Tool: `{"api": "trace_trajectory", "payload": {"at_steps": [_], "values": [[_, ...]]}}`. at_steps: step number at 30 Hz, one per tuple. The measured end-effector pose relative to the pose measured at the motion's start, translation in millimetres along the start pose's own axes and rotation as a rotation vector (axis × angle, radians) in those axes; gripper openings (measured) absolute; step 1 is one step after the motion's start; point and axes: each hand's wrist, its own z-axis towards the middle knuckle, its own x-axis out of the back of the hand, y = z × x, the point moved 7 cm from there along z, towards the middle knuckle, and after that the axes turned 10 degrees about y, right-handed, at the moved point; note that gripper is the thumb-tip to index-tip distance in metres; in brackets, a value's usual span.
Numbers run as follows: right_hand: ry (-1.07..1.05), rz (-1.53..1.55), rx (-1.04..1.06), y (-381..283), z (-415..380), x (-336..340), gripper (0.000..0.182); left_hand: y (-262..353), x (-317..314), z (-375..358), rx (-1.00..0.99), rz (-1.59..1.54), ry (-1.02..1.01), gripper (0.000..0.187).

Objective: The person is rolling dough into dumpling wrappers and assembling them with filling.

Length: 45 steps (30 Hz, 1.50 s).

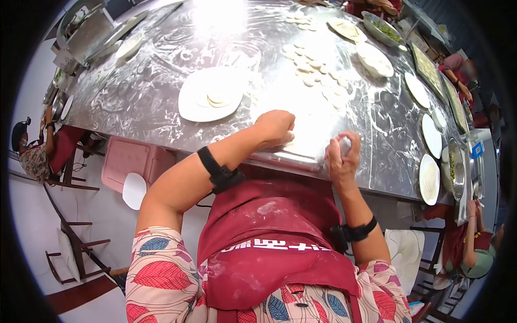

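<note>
My left hand is closed just above the floured metal table, close to its near edge. A small pale bit shows at its fingertips, too washed out by glare to name. To the right, my right hand curls its fingers round a short greyish thing whose kind I cannot make out. Beyond my left hand, a white plate bears a few round dough wrappers. Many more dough rounds lie scattered on the table farther ahead.
White plates and a metal bowl of green filling line the right side. Another bowl of greens stands at the far right. Co-workers are at both sides. A pink bin is below the table's left edge.
</note>
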Motion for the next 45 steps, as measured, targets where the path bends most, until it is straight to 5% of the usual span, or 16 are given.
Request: {"api": "trace_trajectory", "payload": {"at_steps": [1,4,8,19,22,30,34,36,40,43,45], "values": [[-0.033,0.158,-0.184,0,-8,1,0.021,-5,3,1,0.036,-0.036,0.036,0.017],[-0.036,0.0,-0.029,-3,9,-9,0.021,-16,1,6,0.065,-0.182,-0.003,0.015],[-0.009,-0.059,-0.053,15,57,-47,0.022,-7,6,13,0.046,-0.099,0.004,0.012],[-0.028,-0.054,-0.043,10,37,-32,0.025,-19,1,10,0.036,-0.19,-0.089,0.015],[-0.077,-0.128,-0.07,18,58,-48,0.027,-17,0,24,-0.022,-0.114,0.041,0.015],[-0.063,-0.052,-0.007,6,34,-26,0.031,-12,3,8,0.034,-0.235,-0.186,0.017],[-0.077,-0.201,-0.006,11,59,-46,0.031,-12,-3,29,-0.046,-0.118,0.012,0.019],[-0.069,-0.144,0.01,10,50,-42,0.03,-10,-2,22,-0.094,-0.112,-0.053,0.019],[-0.071,0.008,-0.049,6,23,-22,0.027,-26,-13,8,0.223,-0.437,-0.248,0.018],[-0.061,-0.136,-0.04,10,60,-50,0.027,-6,0,22,-0.071,-0.075,-0.037,0.015],[-0.042,-0.135,-0.007,5,65,-53,0.028,-3,-1,22,-0.024,-0.126,-0.068,0.015]]}}
